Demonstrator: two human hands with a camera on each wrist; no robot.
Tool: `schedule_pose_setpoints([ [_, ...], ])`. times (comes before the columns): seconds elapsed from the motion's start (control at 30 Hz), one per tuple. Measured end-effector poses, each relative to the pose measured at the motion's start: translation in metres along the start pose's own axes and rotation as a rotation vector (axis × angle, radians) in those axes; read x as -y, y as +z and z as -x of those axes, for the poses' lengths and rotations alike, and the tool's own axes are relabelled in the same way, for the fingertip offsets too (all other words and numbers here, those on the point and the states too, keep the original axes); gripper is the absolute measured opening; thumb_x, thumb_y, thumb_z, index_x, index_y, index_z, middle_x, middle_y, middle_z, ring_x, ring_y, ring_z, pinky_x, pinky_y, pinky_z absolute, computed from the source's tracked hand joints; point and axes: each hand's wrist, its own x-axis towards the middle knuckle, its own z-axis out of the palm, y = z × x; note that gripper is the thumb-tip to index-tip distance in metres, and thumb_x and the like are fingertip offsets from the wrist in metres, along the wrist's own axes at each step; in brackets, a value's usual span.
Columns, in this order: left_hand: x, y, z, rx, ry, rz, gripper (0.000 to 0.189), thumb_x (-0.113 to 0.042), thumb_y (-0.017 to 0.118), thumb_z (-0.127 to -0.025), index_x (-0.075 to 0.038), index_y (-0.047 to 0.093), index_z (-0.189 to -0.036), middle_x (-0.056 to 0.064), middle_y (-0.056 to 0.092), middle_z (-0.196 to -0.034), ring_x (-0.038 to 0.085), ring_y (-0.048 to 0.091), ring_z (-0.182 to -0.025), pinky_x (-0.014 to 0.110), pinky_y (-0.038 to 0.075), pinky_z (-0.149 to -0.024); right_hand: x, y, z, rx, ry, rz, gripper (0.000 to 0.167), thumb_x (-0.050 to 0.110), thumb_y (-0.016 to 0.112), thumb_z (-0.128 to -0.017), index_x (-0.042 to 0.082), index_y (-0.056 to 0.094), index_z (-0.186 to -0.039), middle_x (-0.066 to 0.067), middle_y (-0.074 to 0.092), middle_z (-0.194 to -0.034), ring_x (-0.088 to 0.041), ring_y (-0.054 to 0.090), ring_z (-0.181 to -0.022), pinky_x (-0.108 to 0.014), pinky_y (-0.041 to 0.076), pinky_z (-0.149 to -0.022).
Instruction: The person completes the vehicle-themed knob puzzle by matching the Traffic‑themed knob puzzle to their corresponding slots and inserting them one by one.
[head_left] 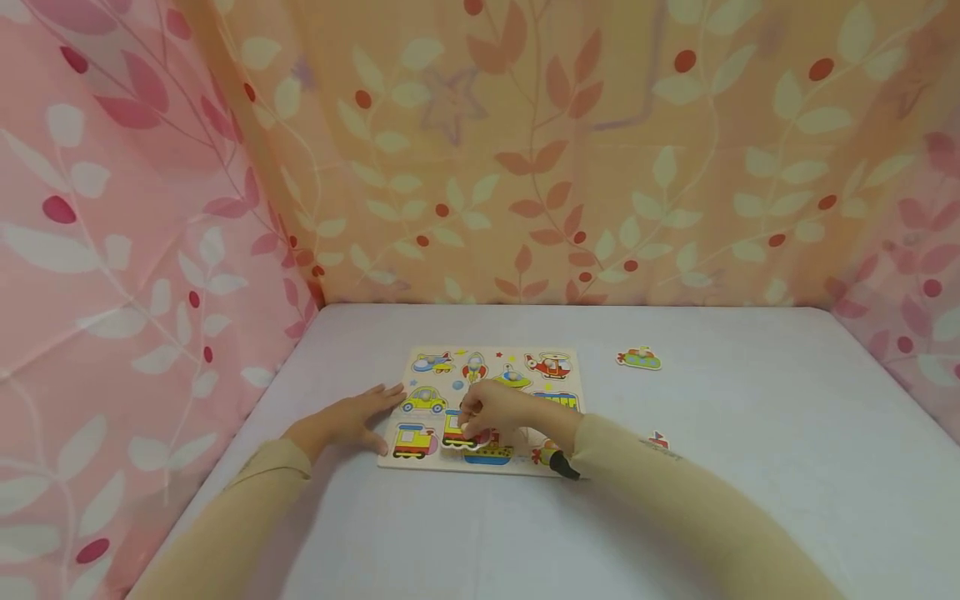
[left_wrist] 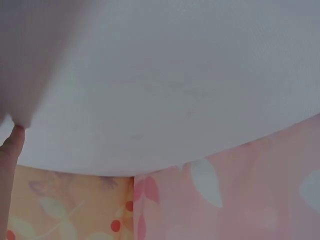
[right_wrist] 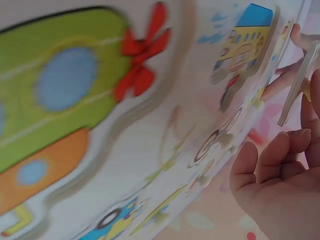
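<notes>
A wooden puzzle board (head_left: 392, 462) with pictures of vehicles lies flat on the table. My right hand (head_left: 510, 408) reaches over its lower middle and pinches a train puzzle piece (head_left: 452, 429) by the knob. Seen edge-on in the right wrist view, that piece (right_wrist: 298, 85) is held above the board, tilted. Just left of it is the matching train picture (head_left: 411, 442) at the board's lower left corner. My left hand (head_left: 348, 421) lies with fingers spread at the board's left edge. Only one fingertip (left_wrist: 18, 131) of it shows in the left wrist view.
To the right of the board lies a submarine piece (head_left: 640, 358). Nearer, a small red and blue piece (head_left: 659, 438) is partly hidden by my right sleeve (head_left: 675, 492). Floral curtains (head_left: 525, 150) enclose the white table (head_left: 750, 375) at the back and sides.
</notes>
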Motion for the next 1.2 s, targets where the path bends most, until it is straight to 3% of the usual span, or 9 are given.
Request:
schedule_pose_setpoints([
  [0.13,0.002,0.001,-0.002,-0.01,0.02,-0.001,0.097,-0.044,0.08,-0.073,-0.01,0.033,-0.152,0.01,0.025,-0.159,0.041,0.012,-0.145,0.062,0.017,-0.111,0.006,0.006,-0.008,0.007,0.005,-0.034,0.004,0.007,0.073,-0.087,0.004,0.071,-0.088,-0.001,0.06,-0.074,-0.01,0.059,-0.062,-0.023,0.05,-0.06],
  [0.33,0.002,0.001,0.001,-0.017,0.032,-0.002,0.099,-0.044,0.08,-0.072,-0.008,0.033,-0.151,0.013,0.025,-0.158,0.043,0.014,-0.144,0.063,0.018,-0.11,0.015,0.016,-0.021,-0.007,0.015,0.006,0.003,0.007,0.074,-0.085,0.006,0.072,-0.085,0.001,0.053,-0.071,-0.009,0.053,-0.061,-0.021,0.042,-0.056],
  [0.63,0.003,0.001,0.004,-0.038,0.054,-0.013,0.098,-0.044,0.08,-0.071,-0.006,0.035,-0.15,0.014,0.026,-0.157,0.044,0.016,-0.143,0.064,0.022,-0.108,0.023,0.035,-0.038,-0.013,0.052,-0.009,0.004,0.005,0.075,-0.084,0.003,0.072,-0.082,0.003,0.061,-0.068,-0.009,0.053,-0.056,-0.02,0.04,-0.054],
  [0.87,0.0,-0.001,0.004,-0.037,0.04,-0.006,0.097,-0.043,0.08,-0.072,-0.008,0.036,-0.15,0.013,0.028,-0.157,0.043,0.017,-0.143,0.066,0.022,-0.107,0.026,0.042,-0.049,-0.074,0.119,0.03,0.005,0.01,0.078,-0.083,0.01,0.074,-0.079,0.005,0.063,-0.073,-0.008,0.051,-0.067,-0.022,0.039,-0.064],
  [1.03,0.002,0.0,0.002,-0.038,0.03,-0.019,0.097,-0.043,0.08,-0.072,-0.009,0.036,-0.151,0.011,0.027,-0.158,0.042,0.017,-0.144,0.066,0.023,-0.107,0.029,0.05,-0.055,-0.074,0.144,0.108,0.006,0.019,0.078,-0.083,0.017,0.074,-0.079,0.009,0.061,-0.086,-0.008,0.05,-0.087,-0.025,0.037,-0.076],
  [1.2,0.004,0.001,0.002,-0.047,0.04,-0.021,0.097,-0.043,0.08,-0.071,-0.008,0.036,-0.15,0.011,0.028,-0.157,0.042,0.018,-0.143,0.065,0.024,-0.107,0.033,0.053,-0.057,-0.077,0.176,0.114,0.004,0.019,0.077,-0.085,0.019,0.075,-0.081,0.009,0.062,-0.087,-0.01,0.051,-0.092,-0.029,0.039,-0.082],
])
